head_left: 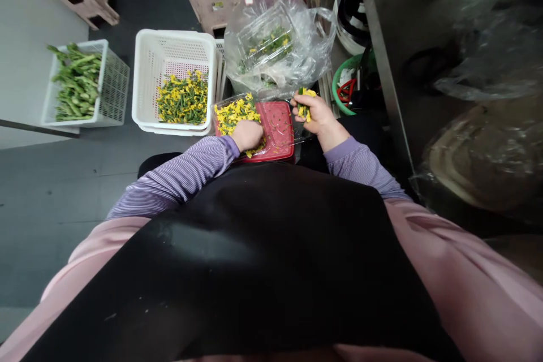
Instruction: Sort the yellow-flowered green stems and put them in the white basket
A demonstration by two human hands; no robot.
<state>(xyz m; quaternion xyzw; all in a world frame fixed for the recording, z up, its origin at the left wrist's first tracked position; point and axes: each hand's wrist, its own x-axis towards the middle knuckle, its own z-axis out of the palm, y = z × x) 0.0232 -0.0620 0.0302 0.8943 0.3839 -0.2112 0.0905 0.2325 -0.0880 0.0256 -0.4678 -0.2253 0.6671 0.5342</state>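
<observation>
A clear plastic clamshell box (278, 120) lies open on a red tray (285, 153) close to my apron. Yellow blossoms with green parts (236, 112) fill its left half, while the right half holds small scraps. My left hand (247, 135) is curled down onto the blossoms in the box; its fingertips are hidden. Right of the box, my right hand (319, 116) is raised, palm partly up, with its fingers closed around a small bunch of yellow flowers (306, 106).
A white basket (142, 82) of similar flowers stands left; farther left, another basket (113, 82) holds green stalks. Behind the box sits a clear bag (314, 39) with packed boxes. A green basket (338, 87) with red-handled scissors is right, beside a metal table edge (388, 68).
</observation>
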